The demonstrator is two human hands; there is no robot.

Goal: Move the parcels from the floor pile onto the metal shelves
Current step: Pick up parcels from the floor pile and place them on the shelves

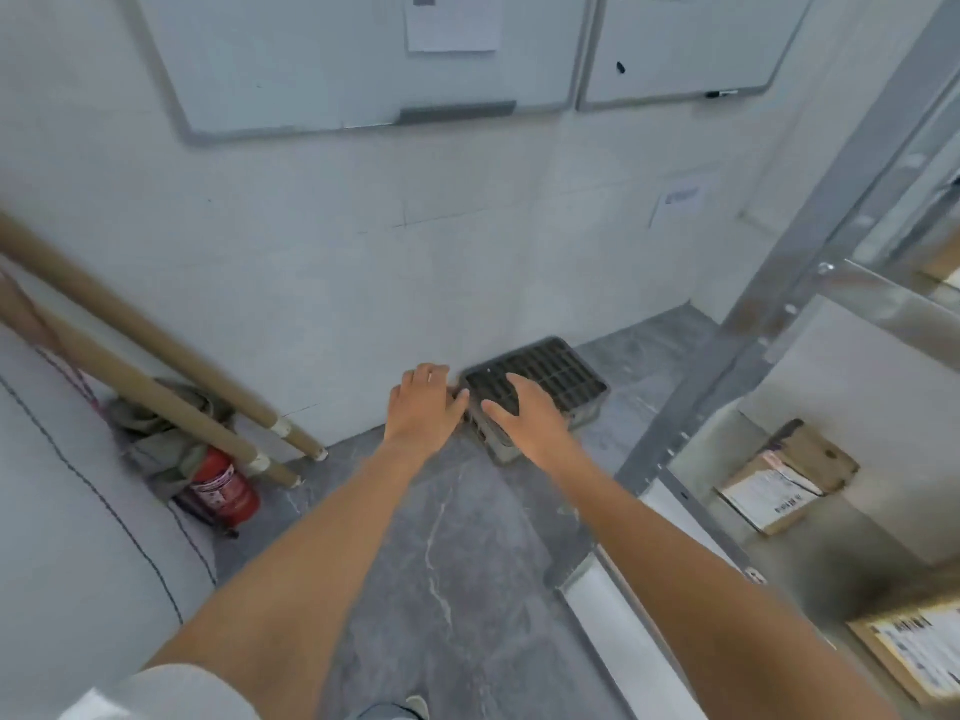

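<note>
A grey marbled floor is met by a white wall hung with whiteboards. Both arms are stretched forward. The left hand and right hand are held with fingers relaxed and apart, nothing gripped, above a grated crate. Labelled parcels are seen on the metal shelves at right.
</note>
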